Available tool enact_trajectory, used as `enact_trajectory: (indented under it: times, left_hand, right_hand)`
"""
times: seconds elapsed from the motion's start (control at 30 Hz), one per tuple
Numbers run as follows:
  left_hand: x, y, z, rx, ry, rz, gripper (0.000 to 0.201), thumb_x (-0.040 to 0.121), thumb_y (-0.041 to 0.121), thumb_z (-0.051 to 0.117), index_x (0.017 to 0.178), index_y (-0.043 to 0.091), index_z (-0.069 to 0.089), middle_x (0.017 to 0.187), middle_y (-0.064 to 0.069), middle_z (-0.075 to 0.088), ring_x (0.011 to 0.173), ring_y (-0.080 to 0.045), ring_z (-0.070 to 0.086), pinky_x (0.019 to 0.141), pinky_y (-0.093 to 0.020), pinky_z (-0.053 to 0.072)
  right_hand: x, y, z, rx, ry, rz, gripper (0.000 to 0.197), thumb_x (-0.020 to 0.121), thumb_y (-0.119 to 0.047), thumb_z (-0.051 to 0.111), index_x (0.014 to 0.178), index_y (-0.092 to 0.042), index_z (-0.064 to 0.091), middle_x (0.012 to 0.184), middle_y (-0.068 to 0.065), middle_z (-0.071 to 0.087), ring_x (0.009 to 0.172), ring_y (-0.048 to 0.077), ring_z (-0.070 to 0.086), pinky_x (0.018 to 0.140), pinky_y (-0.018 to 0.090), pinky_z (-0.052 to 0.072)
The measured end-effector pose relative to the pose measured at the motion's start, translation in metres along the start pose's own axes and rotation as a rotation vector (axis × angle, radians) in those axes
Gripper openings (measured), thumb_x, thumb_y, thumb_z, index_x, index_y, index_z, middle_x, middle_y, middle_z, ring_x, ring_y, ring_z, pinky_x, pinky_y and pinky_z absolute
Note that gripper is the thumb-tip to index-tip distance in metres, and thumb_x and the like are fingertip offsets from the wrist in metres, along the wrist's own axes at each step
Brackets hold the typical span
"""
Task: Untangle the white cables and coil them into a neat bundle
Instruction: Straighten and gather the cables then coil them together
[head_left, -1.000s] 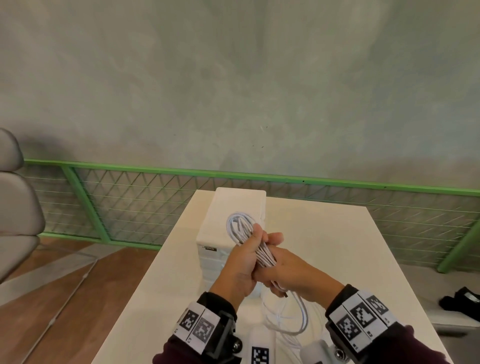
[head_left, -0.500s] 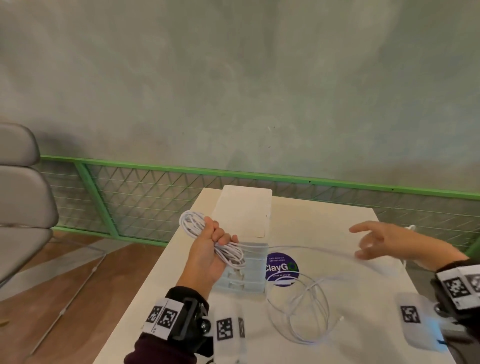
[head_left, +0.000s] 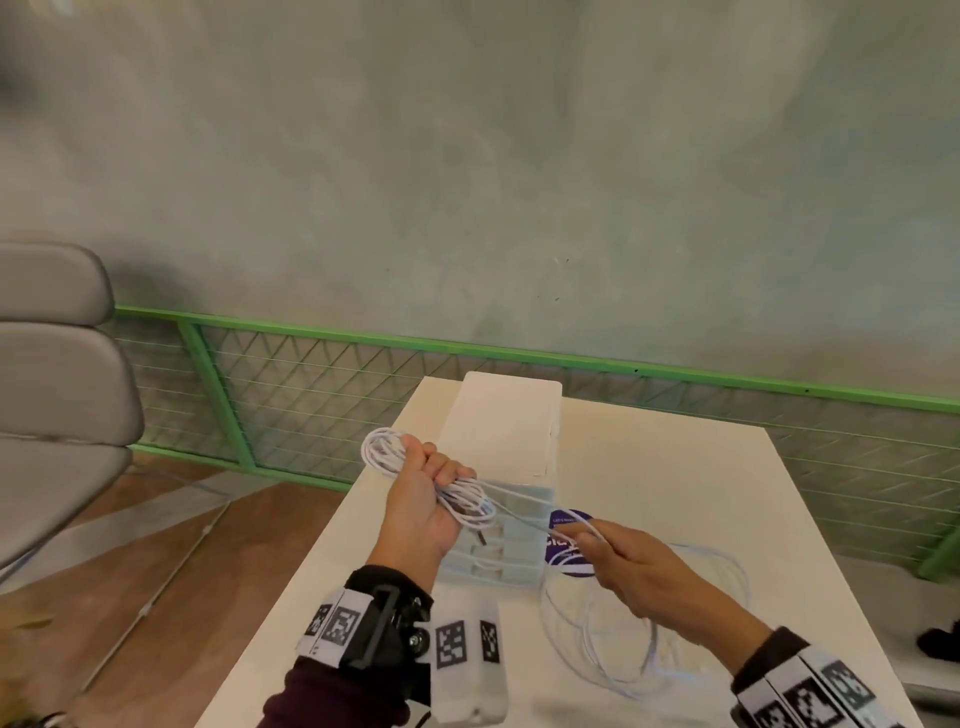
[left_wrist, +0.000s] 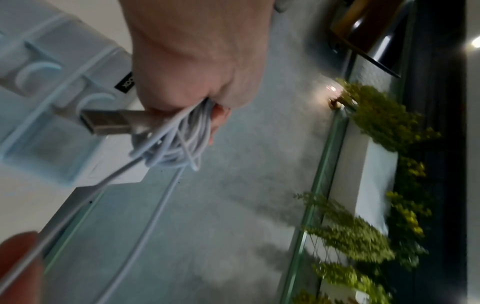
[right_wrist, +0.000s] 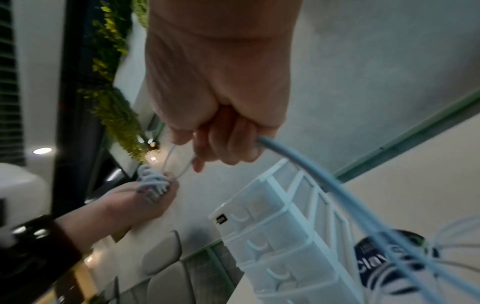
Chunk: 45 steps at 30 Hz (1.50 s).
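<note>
Fingers (head_left: 447, 467) of the left hand (head_left: 423, 501) curl round the coil (head_left: 382, 449); the right hand (head_left: 631, 566) pinches a strand leading to loose cable (head_left: 641, 670) on the tabletop (head_left: 675, 467). Left wrist: coil gripped, plug (left_wrist: 109, 121) poking out. Right wrist: strand pinched. Probably half coiled; the loose loops remain.
</note>
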<state>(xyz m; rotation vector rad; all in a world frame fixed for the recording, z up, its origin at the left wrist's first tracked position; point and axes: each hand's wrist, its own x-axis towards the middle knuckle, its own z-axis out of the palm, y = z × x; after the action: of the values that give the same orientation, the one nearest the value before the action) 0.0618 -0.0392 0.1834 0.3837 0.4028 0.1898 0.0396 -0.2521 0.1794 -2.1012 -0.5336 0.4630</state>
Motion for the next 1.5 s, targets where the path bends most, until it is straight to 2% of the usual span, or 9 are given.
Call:
enact_trajectory:
  times: [0.1,0.3,0.47,0.57,0.73,1.0,1.17,1.3,1.5]
  left_hand:
    - [0.002,-0.001,0.001,0.148,0.066,0.044,0.046,0.093,0.051,0.041,0.062,0.017,0.036,0.034,0.007,0.027,0.028,-0.007,0.029,0.038,-0.015,0.038]
    - [0.013,0.011,-0.001,0.019,0.096,0.053,0.049,0.095,0.051,0.038,0.06,0.017,0.032,0.032,0.007,0.027,0.024,-0.008,0.028,0.036,-0.011,0.034]
    - [0.011,0.007,0.003,0.125,0.156,0.073,0.05,0.091,0.053,0.043,0.06,0.016,0.032,0.033,0.006,0.027,0.026,-0.009,0.029,0.039,-0.015,0.036]
    - [0.001,-0.008,0.008,0.558,0.175,0.107,0.052,0.089,0.055,0.046,0.057,0.015,0.036,0.032,0.006,0.032,0.032,-0.011,0.034,0.047,-0.025,0.037]
    - [-0.01,-0.043,0.01,1.227,-0.049,0.12,0.058,0.085,0.066,0.036,0.058,0.014,0.042,0.049,0.001,0.042,0.041,-0.011,0.039,0.043,-0.022,0.035]
    - [-0.025,-0.055,0.007,1.136,-0.48,-0.091,0.088,0.028,0.099,0.045,0.058,0.016,0.052,0.044,0.002,0.038,0.04,-0.01,0.038,0.046,-0.022,0.035]
    - [-0.018,-0.041,0.003,1.575,-0.605,-0.1,0.034,0.074,0.038,0.074,0.066,0.018,0.048,0.049,0.011,0.046,0.048,-0.006,0.042,0.054,-0.021,0.035]
    - [-0.008,-0.045,-0.011,2.03,-0.674,-0.044,0.033,0.082,0.043,0.065,0.073,0.017,0.047,0.066,0.002,0.045,0.064,-0.015,0.044,0.059,-0.025,0.032]
    - [-0.011,-0.05,-0.006,1.834,-0.622,0.058,0.03,0.092,0.043,0.051,0.084,0.016,0.061,0.059,0.004,0.046,0.05,-0.009,0.043,0.054,-0.024,0.038]
  right_hand:
    - [-0.003,-0.013,0.007,-0.244,-0.11,-0.023,0.049,0.092,-0.051,0.016,0.129,-0.04,0.046,0.076,-0.032,0.042,0.063,-0.021,0.045,0.068,0.001,0.035]
    - [0.001,-0.013,-0.01,-0.01,0.082,0.08,0.032,0.098,-0.037,0.032,0.113,-0.032,0.06,0.064,-0.016,0.048,0.043,-0.008,0.045,0.045,0.005,0.034]
    - [0.001,0.001,-0.005,-0.6,-0.048,0.017,0.041,0.091,-0.054,0.032,0.114,-0.035,0.061,0.114,-0.01,0.066,0.102,0.012,0.059,0.08,0.021,0.042]
    - [-0.003,-0.018,0.004,-0.79,-0.239,-0.08,0.03,0.09,-0.047,0.047,0.111,-0.031,0.062,0.112,-0.005,0.067,0.102,0.015,0.057,0.069,0.023,0.037]
    - [0.016,-0.06,-0.004,-0.769,-0.114,-0.233,0.024,0.09,-0.041,0.051,0.104,-0.032,0.069,0.099,-0.006,0.07,0.09,0.015,0.06,0.072,0.025,0.041]
    - [0.038,-0.07,-0.013,-0.752,0.229,-0.028,0.005,0.074,-0.033,0.063,0.075,-0.028,0.064,0.082,-0.001,0.069,0.077,0.02,0.06,0.059,0.024,0.042]
    - [0.033,-0.083,-0.034,-0.723,0.215,0.019,0.013,0.065,-0.037,0.073,0.067,-0.028,0.065,0.066,-0.008,0.061,0.066,0.011,0.052,0.056,0.026,0.039]
    - [0.034,-0.095,-0.068,-0.678,0.21,0.004,0.014,0.073,-0.036,0.073,0.081,-0.025,0.074,0.072,-0.006,0.065,0.074,0.011,0.057,0.07,0.028,0.049]
    - [0.055,-0.065,-0.063,-0.47,0.541,-0.1,0.013,0.075,-0.032,0.072,0.078,-0.021,0.077,0.084,-0.004,0.075,0.084,0.015,0.066,0.077,0.03,0.052]
